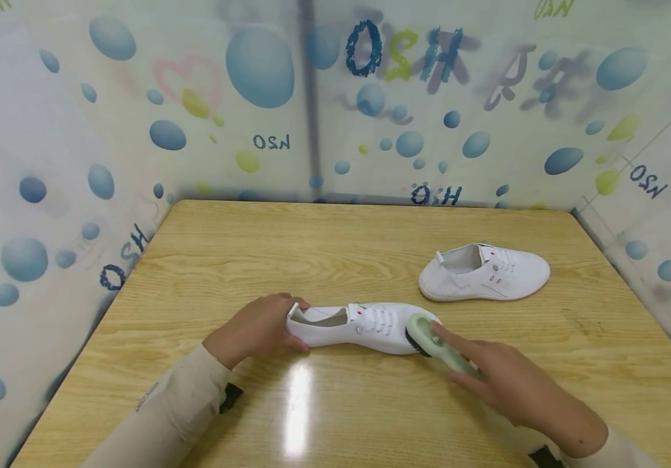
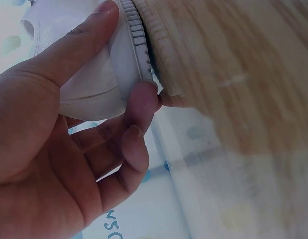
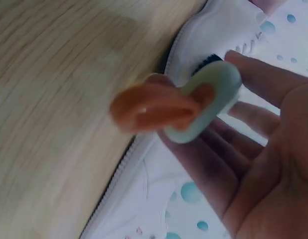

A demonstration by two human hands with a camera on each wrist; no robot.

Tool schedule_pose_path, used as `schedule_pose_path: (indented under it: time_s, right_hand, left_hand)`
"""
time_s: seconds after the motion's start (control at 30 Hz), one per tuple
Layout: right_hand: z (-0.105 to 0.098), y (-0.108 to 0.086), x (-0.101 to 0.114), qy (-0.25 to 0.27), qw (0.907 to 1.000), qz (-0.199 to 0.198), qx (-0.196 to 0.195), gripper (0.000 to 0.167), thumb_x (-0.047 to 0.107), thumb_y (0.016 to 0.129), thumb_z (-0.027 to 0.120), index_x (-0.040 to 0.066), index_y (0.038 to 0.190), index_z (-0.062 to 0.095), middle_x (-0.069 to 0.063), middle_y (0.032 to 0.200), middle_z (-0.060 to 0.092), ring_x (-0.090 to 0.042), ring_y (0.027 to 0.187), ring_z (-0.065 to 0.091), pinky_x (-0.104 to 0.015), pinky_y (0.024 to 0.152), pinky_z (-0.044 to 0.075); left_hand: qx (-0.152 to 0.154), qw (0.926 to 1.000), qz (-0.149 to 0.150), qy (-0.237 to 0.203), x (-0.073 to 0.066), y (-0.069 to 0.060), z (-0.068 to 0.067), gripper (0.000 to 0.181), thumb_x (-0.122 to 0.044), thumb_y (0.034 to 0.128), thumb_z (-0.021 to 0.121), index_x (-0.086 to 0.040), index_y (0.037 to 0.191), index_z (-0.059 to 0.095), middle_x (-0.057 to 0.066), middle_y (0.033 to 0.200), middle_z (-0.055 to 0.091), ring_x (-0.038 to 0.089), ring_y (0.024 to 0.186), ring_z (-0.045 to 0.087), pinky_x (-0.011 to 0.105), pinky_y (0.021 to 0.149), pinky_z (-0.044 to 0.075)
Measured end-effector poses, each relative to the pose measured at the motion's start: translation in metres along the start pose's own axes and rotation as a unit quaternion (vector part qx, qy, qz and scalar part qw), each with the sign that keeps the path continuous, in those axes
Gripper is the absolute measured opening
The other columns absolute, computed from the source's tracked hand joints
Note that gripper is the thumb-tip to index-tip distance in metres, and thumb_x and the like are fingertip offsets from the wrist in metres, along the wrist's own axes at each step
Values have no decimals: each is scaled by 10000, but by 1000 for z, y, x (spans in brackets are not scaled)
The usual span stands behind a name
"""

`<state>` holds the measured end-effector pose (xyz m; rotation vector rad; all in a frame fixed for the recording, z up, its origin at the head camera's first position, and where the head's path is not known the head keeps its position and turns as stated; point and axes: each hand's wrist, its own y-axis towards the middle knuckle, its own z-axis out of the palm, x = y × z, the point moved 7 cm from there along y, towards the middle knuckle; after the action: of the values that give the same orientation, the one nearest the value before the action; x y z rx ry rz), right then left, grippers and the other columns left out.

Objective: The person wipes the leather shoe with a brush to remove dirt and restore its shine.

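Observation:
A white lace-up shoe sits on the table with its toe to the right. My left hand grips its heel; in the left wrist view the thumb lies on the heel side and fingertips curl under the ribbed sole. My right hand holds a pale green brush by the handle, index finger along its back. Dark bristles meet the shoe's toe. From the handle's end hangs an orange loop, blurred in the right wrist view.
A second white shoe stands farther back on the right, toe also pointing right. The wood-grain table is bordered by pale wall sheets with blue dots and letters at the back and sides.

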<state>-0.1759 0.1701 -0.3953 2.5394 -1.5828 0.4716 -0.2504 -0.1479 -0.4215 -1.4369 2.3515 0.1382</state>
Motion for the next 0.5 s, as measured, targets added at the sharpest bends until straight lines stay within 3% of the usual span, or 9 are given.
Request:
schedule_pose_path:
  time_s: [0.13,0.27,0.5]
  right_hand:
    - [-1,14,7,-59,9994,-115,-328,756,261,912,736,277,1558,344,-28,1075,721,-56,833,608,-306,686,507]
    - [-2,25,4,-267,9982,153,-514,728,245,920,723,191,1552,364,-100,969,720,-131,765,623,-347,648,507]
    - [2,16,-10,-274,9977,613,-99,723,259,948,686,146,1564,325,-119,934,702,-153,744,599,-351,633,491]
  left_hand:
    - [7,10000,-10,-48,1,-1,0,688,-420,691,903,-85,1245,670,48,1155,701,152,935,631,355,816,522]
    - [30,10000,-62,-49,2,-2,0,688,-423,696,900,-86,1248,665,50,1161,694,154,934,626,357,822,520]
    - [44,10000,-36,-40,-1,-2,0,676,-420,700,899,-90,1241,663,55,1160,694,159,938,630,357,828,521]
